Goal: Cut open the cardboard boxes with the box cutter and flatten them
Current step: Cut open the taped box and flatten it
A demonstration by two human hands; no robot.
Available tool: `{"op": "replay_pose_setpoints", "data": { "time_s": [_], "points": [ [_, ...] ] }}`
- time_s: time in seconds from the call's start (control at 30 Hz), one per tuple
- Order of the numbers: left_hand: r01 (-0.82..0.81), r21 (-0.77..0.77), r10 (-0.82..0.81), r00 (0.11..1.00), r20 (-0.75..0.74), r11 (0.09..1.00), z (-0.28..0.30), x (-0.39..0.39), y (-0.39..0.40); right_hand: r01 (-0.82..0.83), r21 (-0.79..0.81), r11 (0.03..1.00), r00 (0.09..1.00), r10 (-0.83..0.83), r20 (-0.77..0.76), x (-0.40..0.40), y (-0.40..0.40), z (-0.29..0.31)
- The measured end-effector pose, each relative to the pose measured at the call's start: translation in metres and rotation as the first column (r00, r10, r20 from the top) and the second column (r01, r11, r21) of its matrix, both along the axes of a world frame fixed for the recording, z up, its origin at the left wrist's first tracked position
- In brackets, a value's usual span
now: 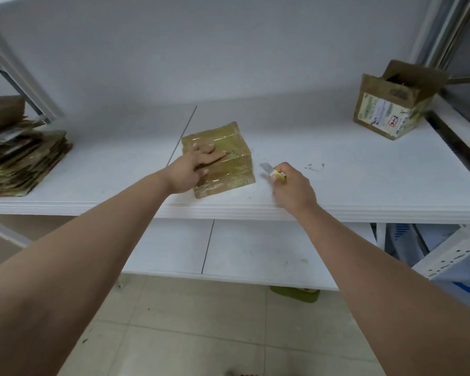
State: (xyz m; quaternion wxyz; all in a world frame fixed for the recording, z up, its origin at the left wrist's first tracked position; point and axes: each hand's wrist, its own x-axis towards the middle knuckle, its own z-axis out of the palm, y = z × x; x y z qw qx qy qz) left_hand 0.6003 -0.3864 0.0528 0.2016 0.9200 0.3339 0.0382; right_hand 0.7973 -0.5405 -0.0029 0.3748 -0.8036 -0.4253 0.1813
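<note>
A small tape-covered cardboard box (225, 147) lies on the white shelf (120, 169), near its front edge. My left hand (193, 166) rests flat on the box's top, fingers spread, thumb down its near side. My right hand (293, 185) is just right of the box and grips a yellow box cutter (276, 173). Its blade sticks out toward the box's right side, a short gap away from the cardboard.
A stack of flattened cardboard (22, 156) lies at the shelf's left end. An opened box with a shipping label (391, 104) stands at the back right. A lower shelf (255, 251) and tiled floor (201, 321) are below. Metal rack uprights (445, 253) stand on the right.
</note>
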Motion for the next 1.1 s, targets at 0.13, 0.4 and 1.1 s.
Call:
{"op": "replay_pose_setpoints", "data": {
  "time_s": [0.13,0.4,1.1],
  "points": [
    [-0.029,-0.031,0.03,0.999,0.046,0.999,-0.001,0.002,-0.005,-0.039,0.013,0.999,0.997,0.038,0.072,-0.01,0.013,-0.004],
    [-0.008,-0.042,0.012,0.996,0.093,0.999,-0.006,-0.001,-0.002,-0.017,0.087,0.996,0.985,0.002,0.174,-0.006,0.019,-0.016],
    [-0.008,-0.015,0.009,0.996,0.09,1.0,-0.009,-0.001,-0.002,-0.021,-0.049,0.999,0.96,0.034,0.276,0.008,0.02,-0.022]
  ]
}}
